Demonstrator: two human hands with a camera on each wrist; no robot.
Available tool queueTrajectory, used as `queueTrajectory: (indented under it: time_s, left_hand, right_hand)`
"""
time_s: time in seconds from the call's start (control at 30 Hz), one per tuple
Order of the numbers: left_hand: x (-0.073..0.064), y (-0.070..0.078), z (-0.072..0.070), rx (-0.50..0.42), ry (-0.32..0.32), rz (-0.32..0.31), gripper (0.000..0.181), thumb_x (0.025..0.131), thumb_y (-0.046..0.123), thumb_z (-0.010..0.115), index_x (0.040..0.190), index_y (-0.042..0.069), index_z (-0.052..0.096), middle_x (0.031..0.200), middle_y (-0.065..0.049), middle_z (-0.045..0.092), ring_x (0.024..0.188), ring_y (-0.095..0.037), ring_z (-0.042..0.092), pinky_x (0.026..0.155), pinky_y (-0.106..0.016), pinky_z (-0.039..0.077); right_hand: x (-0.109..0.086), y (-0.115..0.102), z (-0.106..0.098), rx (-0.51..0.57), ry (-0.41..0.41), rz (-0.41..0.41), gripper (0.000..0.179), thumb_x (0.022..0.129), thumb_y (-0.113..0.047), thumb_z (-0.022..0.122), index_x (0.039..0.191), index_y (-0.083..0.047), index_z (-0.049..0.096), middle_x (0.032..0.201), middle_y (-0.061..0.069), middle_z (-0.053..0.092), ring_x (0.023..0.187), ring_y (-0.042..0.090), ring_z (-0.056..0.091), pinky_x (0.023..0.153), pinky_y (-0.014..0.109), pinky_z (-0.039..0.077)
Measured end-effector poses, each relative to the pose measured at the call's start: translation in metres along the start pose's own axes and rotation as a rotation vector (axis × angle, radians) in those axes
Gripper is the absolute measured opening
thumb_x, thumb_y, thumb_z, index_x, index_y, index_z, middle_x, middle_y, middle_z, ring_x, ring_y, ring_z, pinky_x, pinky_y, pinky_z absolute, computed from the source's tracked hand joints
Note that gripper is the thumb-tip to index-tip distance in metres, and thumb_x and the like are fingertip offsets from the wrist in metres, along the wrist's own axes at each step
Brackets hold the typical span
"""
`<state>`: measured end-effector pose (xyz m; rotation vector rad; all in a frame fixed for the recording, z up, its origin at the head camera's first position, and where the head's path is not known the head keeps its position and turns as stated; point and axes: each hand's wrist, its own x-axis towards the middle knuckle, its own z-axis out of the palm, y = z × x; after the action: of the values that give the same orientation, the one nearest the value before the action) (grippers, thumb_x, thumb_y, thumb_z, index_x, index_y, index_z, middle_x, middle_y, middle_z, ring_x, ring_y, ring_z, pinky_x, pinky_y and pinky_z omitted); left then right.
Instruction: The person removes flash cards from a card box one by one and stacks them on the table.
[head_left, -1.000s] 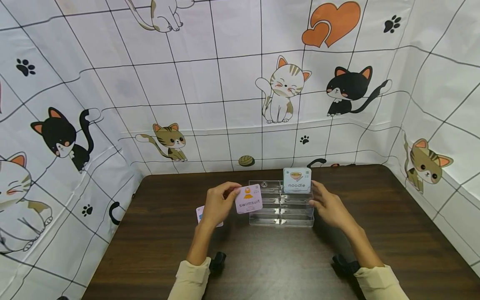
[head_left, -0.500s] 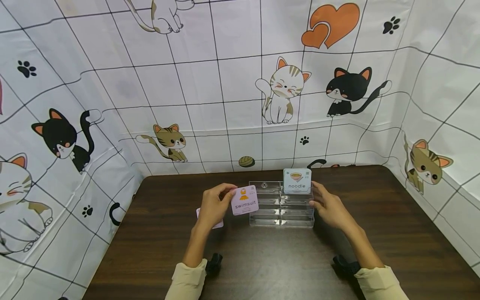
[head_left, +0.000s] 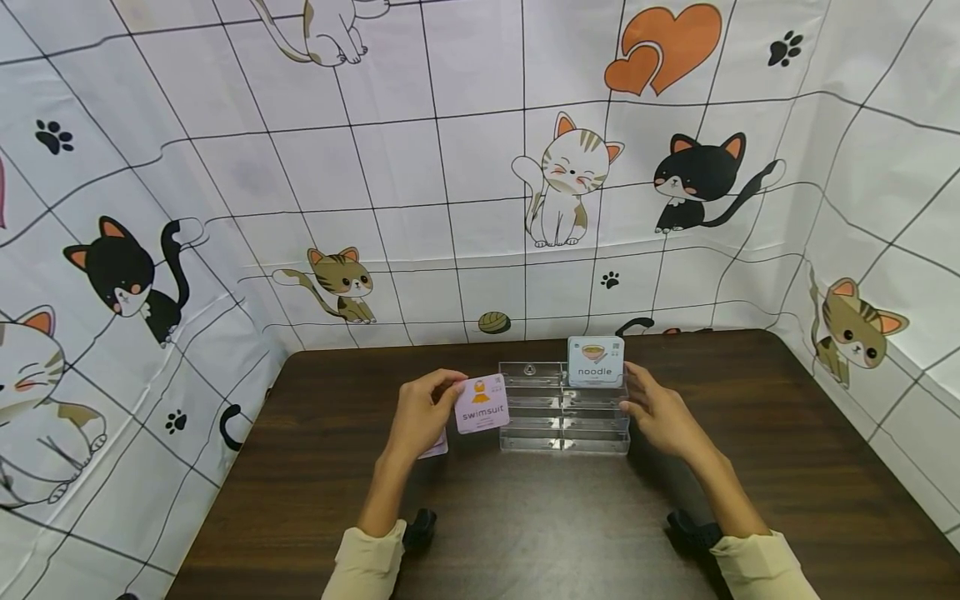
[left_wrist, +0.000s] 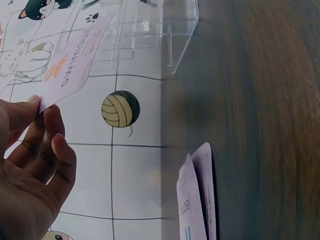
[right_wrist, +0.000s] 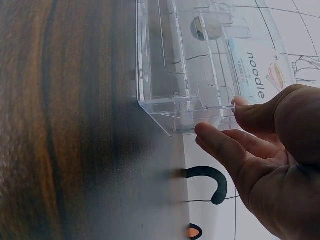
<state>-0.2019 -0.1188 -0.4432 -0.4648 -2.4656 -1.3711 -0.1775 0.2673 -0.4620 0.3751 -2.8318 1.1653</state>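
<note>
My left hand [head_left: 420,414] pinches a pink card reading "swimsuit" [head_left: 482,403] by its left edge, between thumb and fingertips, just left of the clear tiered card rack [head_left: 564,450]. In the left wrist view that card [left_wrist: 75,65] is tilted up, clear of the table. A pale blue "noodle" card [head_left: 596,362] stands upright in the rack's top right compartment. My right hand [head_left: 663,417] is at the rack's right side, thumb and fingertips right at its edge. More pink cards [left_wrist: 192,200] lie on the table, partly hidden under my left forearm in the head view.
The dark wood table [head_left: 315,517] reaches back to a white cloth [head_left: 390,167] printed with cats and grid lines. Black bands [head_left: 420,531] are on both wrists. The rack's other compartments show no cards.
My left hand has drawn the swimsuit card a little left and down, away from the rack, covering more of the pink cards on the table. The right hand and rack have stayed put.
</note>
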Motion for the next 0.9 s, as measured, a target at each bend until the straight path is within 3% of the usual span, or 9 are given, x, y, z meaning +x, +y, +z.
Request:
queueTrajectory:
  time_s: [0.9]
  left_hand:
    - [-0.012, -0.022, -0.029, 0.058, 0.038, -0.076, 0.011, 0.101, 0.007, 0.074, 0.109, 0.007, 0.081, 0.088, -0.008, 0.077, 0.071, -0.014, 0.061, 0.062, -0.021, 0.048]
  right_hand:
    - [-0.001, 0.001, 0.000, 0.007, 0.000, 0.002, 0.065, 0.106, 0.002, 0.060, 0.163, 0.006, 0.028, 0.154, 0.043, 0.047, 0.129, 0.056, 0.063, 0.096, 0.060, 0.060]
